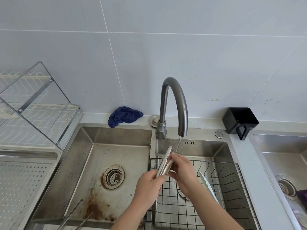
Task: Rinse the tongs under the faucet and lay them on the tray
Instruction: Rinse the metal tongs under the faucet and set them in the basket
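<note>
Metal tongs [164, 164] with scalloped tips point up toward the grey arched faucet [174, 103], from which a thin stream of water [178, 146] runs. My left hand [148, 184] grips the tongs' handle end. My right hand [181, 171] has its fingers on the tongs' upper part, right under the stream. The perforated metal tray [25, 180] lies at the far left on the counter. Both hands hover over the divider between the left basin and the right basin.
A black wire basket [232, 188] sits in the right basin with a white utensil [207, 185] in it. Another pair of thin tongs [73, 214] lies in the stained left basin [86, 163]. A blue cloth [123, 116], a black cup [240, 121] and a dish rack [33, 105] stand around.
</note>
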Demonstrator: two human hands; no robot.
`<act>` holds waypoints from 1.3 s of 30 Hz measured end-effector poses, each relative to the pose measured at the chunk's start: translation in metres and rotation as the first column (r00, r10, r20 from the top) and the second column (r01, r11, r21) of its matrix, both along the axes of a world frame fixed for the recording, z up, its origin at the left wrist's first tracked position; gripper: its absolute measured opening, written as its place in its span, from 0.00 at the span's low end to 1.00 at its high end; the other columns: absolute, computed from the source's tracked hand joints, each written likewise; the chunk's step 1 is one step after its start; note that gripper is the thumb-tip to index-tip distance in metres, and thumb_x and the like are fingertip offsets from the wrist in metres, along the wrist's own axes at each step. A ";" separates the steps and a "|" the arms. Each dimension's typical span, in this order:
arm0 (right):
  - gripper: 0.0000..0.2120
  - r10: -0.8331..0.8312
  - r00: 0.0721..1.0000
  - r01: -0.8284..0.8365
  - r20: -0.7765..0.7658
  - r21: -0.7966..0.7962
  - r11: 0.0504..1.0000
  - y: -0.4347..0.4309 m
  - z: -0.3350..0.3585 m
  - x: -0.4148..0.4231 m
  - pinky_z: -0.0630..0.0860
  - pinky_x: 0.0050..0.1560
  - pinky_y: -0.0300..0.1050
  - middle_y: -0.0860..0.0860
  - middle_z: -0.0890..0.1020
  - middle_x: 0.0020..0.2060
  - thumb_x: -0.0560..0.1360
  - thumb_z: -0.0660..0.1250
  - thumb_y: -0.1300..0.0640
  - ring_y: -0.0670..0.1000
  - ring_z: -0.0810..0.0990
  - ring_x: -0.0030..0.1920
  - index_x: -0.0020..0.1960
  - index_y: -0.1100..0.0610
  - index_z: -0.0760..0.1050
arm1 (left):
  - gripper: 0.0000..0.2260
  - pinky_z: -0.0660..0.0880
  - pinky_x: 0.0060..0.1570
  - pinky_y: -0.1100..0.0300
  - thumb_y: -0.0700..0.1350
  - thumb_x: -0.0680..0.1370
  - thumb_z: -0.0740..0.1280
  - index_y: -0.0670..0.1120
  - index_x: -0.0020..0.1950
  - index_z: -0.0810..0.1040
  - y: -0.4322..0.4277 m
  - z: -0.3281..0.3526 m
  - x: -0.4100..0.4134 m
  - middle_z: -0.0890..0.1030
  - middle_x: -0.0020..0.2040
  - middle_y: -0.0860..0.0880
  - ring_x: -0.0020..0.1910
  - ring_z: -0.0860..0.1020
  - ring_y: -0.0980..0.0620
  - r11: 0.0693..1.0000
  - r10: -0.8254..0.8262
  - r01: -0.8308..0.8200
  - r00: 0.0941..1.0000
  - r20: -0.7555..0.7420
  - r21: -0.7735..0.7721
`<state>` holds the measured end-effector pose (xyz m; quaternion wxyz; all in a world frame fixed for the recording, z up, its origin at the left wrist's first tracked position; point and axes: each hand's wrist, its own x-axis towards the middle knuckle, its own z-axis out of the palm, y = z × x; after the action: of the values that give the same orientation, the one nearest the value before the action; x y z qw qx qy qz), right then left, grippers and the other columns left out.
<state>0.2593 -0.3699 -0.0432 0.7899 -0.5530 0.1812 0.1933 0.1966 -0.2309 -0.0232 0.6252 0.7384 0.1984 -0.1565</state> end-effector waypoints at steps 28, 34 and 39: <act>0.20 -0.028 0.999 0.034 -0.021 0.429 0.903 0.010 0.025 0.011 0.72 0.30 0.49 0.54 0.69 0.28 0.81 0.64 0.43 0.53 0.69 0.26 0.40 0.59 0.78 | 0.25 0.64 0.20 0.63 0.61 0.83 0.59 0.40 0.46 0.78 -0.018 -0.025 0.017 0.73 0.24 0.43 0.18 0.68 0.48 0.966 0.042 -0.095 0.976 -0.216 -0.242; 0.13 -0.063 0.995 0.036 0.077 0.309 0.950 0.007 0.038 0.019 0.69 0.26 0.45 0.53 0.69 0.29 0.83 0.62 0.54 0.50 0.66 0.26 0.46 0.61 0.77 | 0.29 0.66 0.19 0.62 0.66 0.81 0.59 0.38 0.48 0.79 -0.023 -0.023 0.027 0.72 0.23 0.43 0.18 0.69 0.47 0.982 0.021 -0.071 0.962 -0.272 -0.177; 0.05 0.043 0.995 -0.068 0.085 0.321 0.945 0.007 0.045 0.014 0.71 0.29 0.46 0.55 0.73 0.31 0.79 0.66 0.59 0.51 0.68 0.28 0.49 0.62 0.78 | 0.22 0.61 0.20 0.64 0.57 0.81 0.58 0.41 0.37 0.76 -0.034 -0.018 0.028 0.70 0.24 0.45 0.17 0.66 0.49 0.963 0.019 -0.115 0.932 -0.361 -0.246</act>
<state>0.2730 -0.3629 0.0018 0.8706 -0.4277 0.1010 0.2212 0.2245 -0.2654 -0.0410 0.6762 0.6013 0.3108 -0.2908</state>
